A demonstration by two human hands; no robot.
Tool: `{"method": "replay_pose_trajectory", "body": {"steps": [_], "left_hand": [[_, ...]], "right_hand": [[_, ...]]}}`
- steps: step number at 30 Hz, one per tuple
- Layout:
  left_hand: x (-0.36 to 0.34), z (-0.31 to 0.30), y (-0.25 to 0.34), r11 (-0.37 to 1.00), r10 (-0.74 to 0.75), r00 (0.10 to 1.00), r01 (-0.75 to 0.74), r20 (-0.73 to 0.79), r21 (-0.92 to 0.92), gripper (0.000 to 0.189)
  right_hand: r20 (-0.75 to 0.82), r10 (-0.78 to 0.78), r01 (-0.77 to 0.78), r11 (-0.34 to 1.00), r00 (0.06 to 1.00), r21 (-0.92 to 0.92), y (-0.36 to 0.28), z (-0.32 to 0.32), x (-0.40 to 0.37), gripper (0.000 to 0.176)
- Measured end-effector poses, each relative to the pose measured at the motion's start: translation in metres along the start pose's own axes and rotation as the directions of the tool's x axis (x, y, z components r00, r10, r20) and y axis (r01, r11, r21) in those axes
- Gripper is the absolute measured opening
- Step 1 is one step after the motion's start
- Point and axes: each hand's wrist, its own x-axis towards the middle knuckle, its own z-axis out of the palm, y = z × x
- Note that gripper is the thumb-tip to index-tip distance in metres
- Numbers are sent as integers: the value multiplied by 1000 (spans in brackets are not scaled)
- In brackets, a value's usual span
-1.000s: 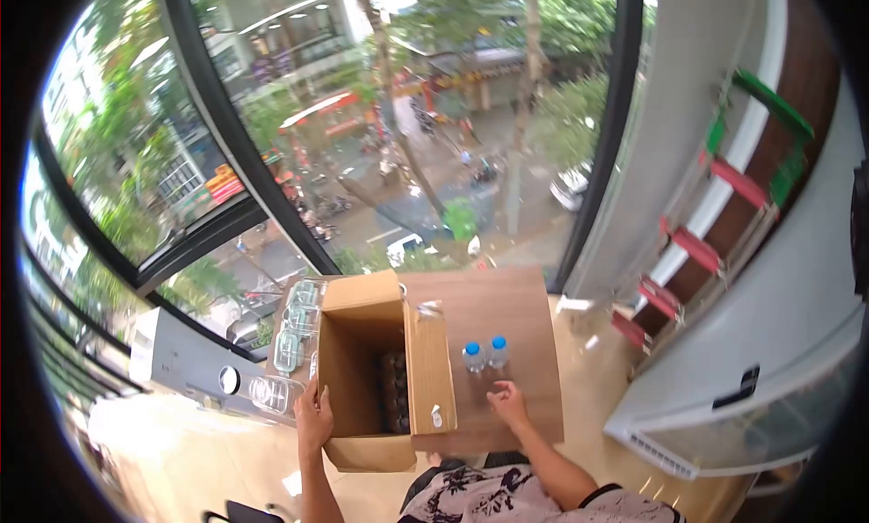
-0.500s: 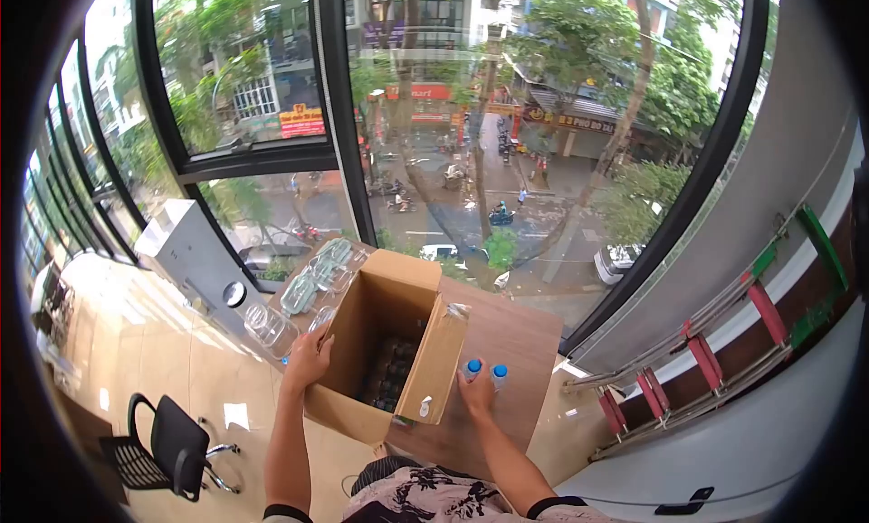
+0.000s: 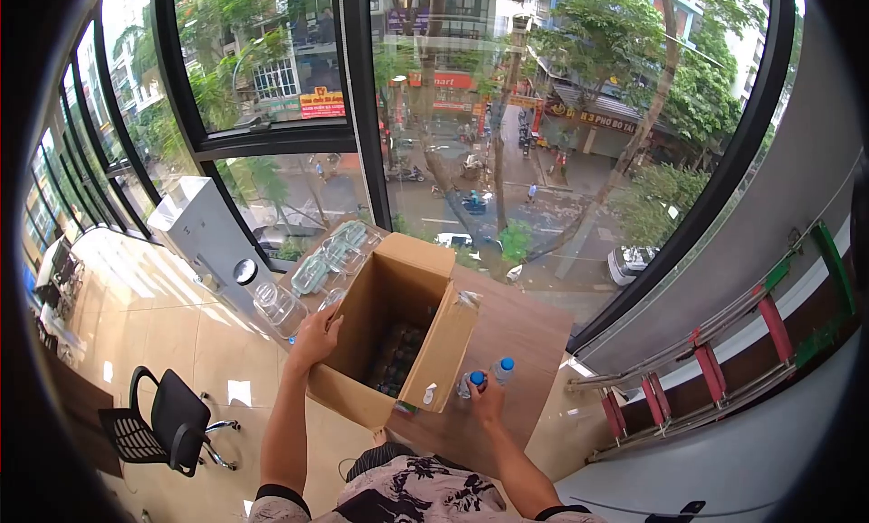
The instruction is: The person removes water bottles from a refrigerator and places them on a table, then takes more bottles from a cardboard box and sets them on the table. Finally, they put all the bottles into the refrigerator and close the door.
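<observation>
An open cardboard box (image 3: 362,394) stands on the wooden table with its flaps up. Small dark-topped items (image 3: 395,355) sit inside it, too small to make out clearly. My left hand (image 3: 317,337) grips the box's left edge, fingers over the rim. To the right of the box, my right hand (image 3: 490,403) is closed around a small clear bottle with a blue cap (image 3: 476,378). A second blue-capped bottle (image 3: 506,369) stands just behind that hand.
Clear plastic containers (image 3: 328,260) lie at the table's back left, near a large clear jar (image 3: 280,309). A tall window borders the wooden table (image 3: 529,322). On the floor are a black chair (image 3: 176,423) at left and a folded ladder (image 3: 706,369) at right.
The view has shifted slightly. My right hand and its bottle have come a little closer to me, away from the second bottle. My left hand stays on the box edge.
</observation>
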Motion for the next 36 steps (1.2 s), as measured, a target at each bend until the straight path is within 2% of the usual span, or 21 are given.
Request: {"method": "replay_pose_trajectory", "body": {"steps": [5,8,11,18,20,24,27,29,30,32,33,35,36], "left_hand": [[0,2,-5,999,18,1000,-18,-25,-29,33],[0,4,-6,997,31,998,-34,-53,-63,33],[0,4,-7,995,42,998,-46,-49,-84,33],[-1,4,-6,989,49,998,-53,-28,-138,36],[-2,2,-3,987,113,991,-121,-70,-109,35],[-1,3,-6,988,105,993,-109,-51,-105,35],[1,1,0,989,75,997,-77,-20,-126,35],[0,3,-2,987,93,994,-99,-53,-125,34],[-1,3,-4,986,98,994,-105,-55,-127,34],[-1,2,-5,988,117,991,-123,-66,-88,34],[0,2,-4,986,130,989,-136,-78,-92,34],[-1,0,0,990,114,992,-119,-59,-76,34],[-1,1,-1,988,125,990,-130,-65,-83,34]], "right_hand": [[99,-38,34,999,994,41,-5,-20,-32,26],[141,-42,43,999,989,-11,-11,-30,-47,28],[115,-76,76,997,991,6,-1,-28,-58,29],[128,-47,47,999,991,6,-7,-36,-68,32],[136,-47,47,999,990,5,-10,-36,-69,34],[114,-45,44,999,992,13,-9,-35,-69,34],[72,-84,82,996,994,31,-2,-31,-72,40],[74,32,-35,999,997,34,-3,-31,-75,57],[68,30,-32,999,997,35,-5,-31,-79,57],[-3,141,-141,986,990,-86,-6,-29,-85,77],[-15,128,-129,988,992,-84,-1,-22,-86,77],[-169,35,-61,986,985,-152,11,-6,-96,86],[-181,27,-56,986,983,-155,16,3,-99,86]]}}
